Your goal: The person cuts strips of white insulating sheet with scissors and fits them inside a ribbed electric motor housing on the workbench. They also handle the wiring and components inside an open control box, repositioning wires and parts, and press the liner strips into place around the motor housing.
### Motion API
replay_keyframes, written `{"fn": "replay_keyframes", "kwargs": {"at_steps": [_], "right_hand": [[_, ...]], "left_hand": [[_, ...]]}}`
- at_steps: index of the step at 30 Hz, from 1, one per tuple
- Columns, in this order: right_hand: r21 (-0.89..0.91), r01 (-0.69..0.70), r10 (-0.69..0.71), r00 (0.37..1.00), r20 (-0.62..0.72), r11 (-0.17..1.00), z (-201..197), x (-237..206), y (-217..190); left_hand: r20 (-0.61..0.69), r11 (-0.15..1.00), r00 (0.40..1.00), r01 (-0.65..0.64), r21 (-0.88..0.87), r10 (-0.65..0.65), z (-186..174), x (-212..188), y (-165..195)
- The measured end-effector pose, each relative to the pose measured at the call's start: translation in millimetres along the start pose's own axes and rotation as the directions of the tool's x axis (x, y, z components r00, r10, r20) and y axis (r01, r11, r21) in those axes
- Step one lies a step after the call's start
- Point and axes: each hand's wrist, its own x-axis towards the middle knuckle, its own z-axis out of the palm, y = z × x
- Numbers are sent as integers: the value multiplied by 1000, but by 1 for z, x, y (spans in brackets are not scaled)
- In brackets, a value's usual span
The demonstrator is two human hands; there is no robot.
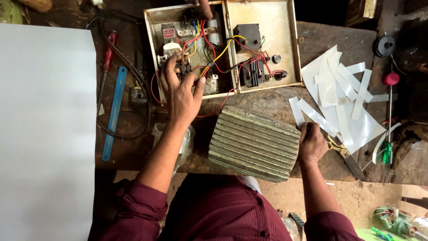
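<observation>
Two hands ours: left hand [180, 93], fingers spread, touching wiring inside open control box [223, 47] at workbench [133, 151] far edge; right hand [311, 143] curled shut on scissors [345, 156] beside ribbed motor housing [254, 143], near edge.

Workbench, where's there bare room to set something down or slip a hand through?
Bare wood shows on the workbench between the open box lid and the white strips, and in a narrow band between the box and the ribbed metal block. The large white sheet is bare too. Crowded: the wired box around the left hand, and the scissors by the right hand.
</observation>
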Motion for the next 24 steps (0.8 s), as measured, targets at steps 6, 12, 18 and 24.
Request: {"fn": "replay_keyframes", "kwargs": {"at_steps": [6,12,18,24], "right_hand": [[-19,-4,4,1000,8,1000,0,1,0],[-37,-13,14,1000,21,999,-3,3,-5],[-27,3,-4,1000,-10,1000,-6,4,-12],[-38,-57,58,997,43,998,-10,4,-20]], "left_hand": [[-41,993,999,1,116,4,-1,-5,20],[196,987,977,48,154,-78,-3,-10,20],[173,998,985,-19,58,8,-2,-14,14],[215,998,976,-48,38,39,-4,-22,3]]}}
